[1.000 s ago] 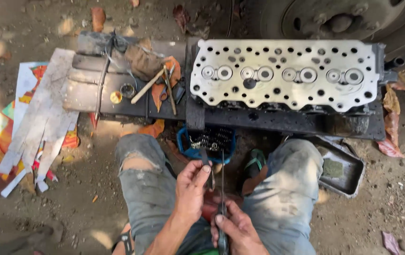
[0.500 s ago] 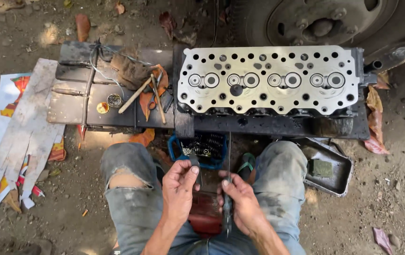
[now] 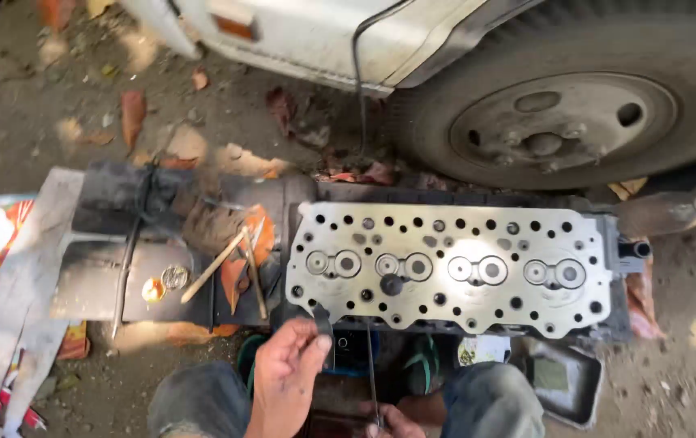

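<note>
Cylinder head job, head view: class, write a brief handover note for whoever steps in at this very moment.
Left hand: raised, pinching a small dark part by the near edge of the cylinder head.
Right hand: low between the knees, grip on a thin rod.
The head lies face up on blocks, valves seated; one dark round piece sits on it.
Done or left: cannot tell from this view.

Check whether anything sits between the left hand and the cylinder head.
Nothing visible does. The left hand pinches a small dark piece right at the near edge of the cylinder head, with only open air between them.
</note>
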